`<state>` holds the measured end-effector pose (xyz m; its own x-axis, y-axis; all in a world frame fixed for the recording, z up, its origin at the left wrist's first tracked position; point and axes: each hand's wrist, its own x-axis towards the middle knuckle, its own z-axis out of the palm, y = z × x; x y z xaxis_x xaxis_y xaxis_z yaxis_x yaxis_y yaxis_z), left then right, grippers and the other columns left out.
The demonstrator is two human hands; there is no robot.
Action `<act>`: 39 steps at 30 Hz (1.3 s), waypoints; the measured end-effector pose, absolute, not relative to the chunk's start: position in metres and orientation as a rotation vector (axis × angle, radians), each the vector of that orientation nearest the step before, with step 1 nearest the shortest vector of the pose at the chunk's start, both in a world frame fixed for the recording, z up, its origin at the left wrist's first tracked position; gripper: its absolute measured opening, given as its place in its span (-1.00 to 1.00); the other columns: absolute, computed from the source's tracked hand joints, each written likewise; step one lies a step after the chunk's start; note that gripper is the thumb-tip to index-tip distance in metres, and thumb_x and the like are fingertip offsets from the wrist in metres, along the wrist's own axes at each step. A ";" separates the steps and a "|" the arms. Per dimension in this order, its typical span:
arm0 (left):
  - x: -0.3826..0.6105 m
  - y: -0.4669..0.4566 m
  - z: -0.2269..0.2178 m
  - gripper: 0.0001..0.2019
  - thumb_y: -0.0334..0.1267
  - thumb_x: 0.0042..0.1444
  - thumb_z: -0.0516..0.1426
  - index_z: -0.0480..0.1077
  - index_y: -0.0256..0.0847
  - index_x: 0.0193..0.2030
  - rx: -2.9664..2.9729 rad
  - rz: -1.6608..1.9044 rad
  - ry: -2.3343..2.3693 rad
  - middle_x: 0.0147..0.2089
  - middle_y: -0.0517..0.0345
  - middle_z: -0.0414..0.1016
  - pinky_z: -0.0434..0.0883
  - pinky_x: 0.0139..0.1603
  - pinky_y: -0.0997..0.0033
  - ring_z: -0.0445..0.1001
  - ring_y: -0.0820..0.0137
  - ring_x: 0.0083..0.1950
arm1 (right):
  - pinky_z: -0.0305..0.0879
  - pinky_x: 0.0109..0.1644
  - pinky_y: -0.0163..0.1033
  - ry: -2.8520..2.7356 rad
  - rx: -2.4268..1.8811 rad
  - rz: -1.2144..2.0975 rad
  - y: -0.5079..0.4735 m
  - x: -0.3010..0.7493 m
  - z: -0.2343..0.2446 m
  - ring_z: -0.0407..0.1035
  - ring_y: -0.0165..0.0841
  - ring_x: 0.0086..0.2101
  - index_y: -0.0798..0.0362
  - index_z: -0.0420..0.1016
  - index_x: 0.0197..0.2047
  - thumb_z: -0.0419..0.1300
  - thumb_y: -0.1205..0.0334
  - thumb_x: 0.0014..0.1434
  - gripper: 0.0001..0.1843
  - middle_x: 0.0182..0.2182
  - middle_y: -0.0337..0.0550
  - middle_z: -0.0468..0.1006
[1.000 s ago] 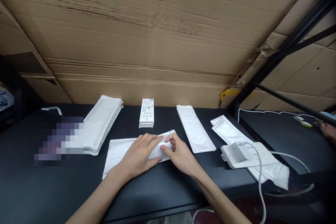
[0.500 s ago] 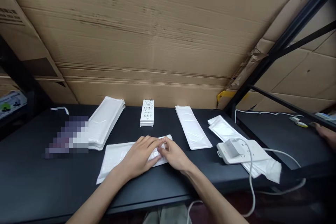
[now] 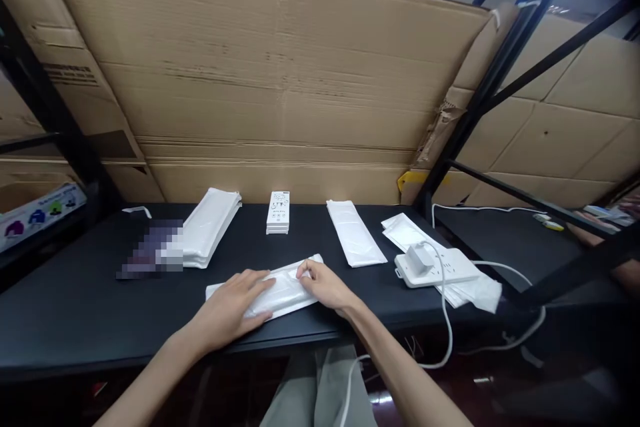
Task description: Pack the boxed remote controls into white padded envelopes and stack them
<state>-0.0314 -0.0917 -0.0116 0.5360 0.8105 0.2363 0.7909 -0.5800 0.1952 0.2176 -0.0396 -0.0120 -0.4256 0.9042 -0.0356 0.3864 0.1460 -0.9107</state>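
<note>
White padded pouch (image 3: pixel 285 292), lying flat and crosswise near the near edge of a black table (image 3: pixel 75 310), under both hands. Left hand (image 3: pixel 227 308): open, palm down on the pouch's left half. Right hand (image 3: pixel 325 283): fingers curled, gripping the pouch's right end. Beyond the hands, left to right: stack of white pouches (image 3: pixel 213 227); small white box (image 3: pixel 277 212); single white pouch (image 3: pixel 355 233); loose white pouches (image 3: pixel 415 233) partly under a white power strip (image 3: pixel 440 268), with white cable (image 3: pixel 445 320) trailing over the near edge. Far behind: large cardboard sheet (image 3: pixel 250 80). At far right: another person's forearm (image 3: pixel 625 275), partly behind a black bar.
</note>
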 end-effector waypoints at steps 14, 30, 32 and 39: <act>-0.037 -0.112 -0.016 -0.53 -0.05 0.31 -0.10 0.36 -0.18 0.21 2.482 0.381 2.232 0.16 -0.17 0.38 0.42 -0.06 0.08 0.43 0.04 0.04 | 0.32 0.04 -0.08 -1.880 -1.336 0.511 -0.050 0.244 -0.030 0.38 -0.22 -0.07 0.04 0.37 0.02 0.00 0.14 0.31 -0.71 -0.13 -0.03 0.50; -0.015 -0.032 -0.015 -0.59 -0.18 0.30 -0.15 0.43 -0.43 -0.15 2.575 0.149 2.548 -0.15 -0.29 0.47 0.32 -0.07 0.06 0.42 -0.03 -0.06 | 0.35 0.02 -0.07 -2.198 -1.333 0.195 -0.058 0.244 -0.032 0.34 -0.20 -0.10 0.07 0.40 -0.02 0.02 0.26 0.30 -0.76 -0.13 -0.04 0.48; -0.017 -0.015 -0.016 -0.60 -0.17 0.28 -0.13 0.43 -0.42 -0.16 2.562 0.150 2.543 -0.17 -0.29 0.48 0.33 -0.09 0.06 0.43 -0.04 -0.07 | 0.36 -0.01 -0.09 -2.216 -1.318 0.119 -0.057 0.242 -0.033 0.35 -0.21 -0.12 0.06 0.41 -0.02 0.03 0.27 0.30 -0.77 -0.14 -0.05 0.48; -0.024 0.032 -0.017 -0.60 -0.14 0.27 -0.12 0.41 -0.43 -0.14 2.521 0.150 2.542 -0.18 -0.31 0.49 0.30 -0.08 0.07 0.44 -0.07 -0.06 | 0.27 0.12 -0.03 -2.046 -1.511 -0.159 -0.027 0.250 -0.032 0.29 -0.12 0.06 0.10 0.41 0.05 0.03 0.22 0.30 -0.69 0.04 0.07 0.43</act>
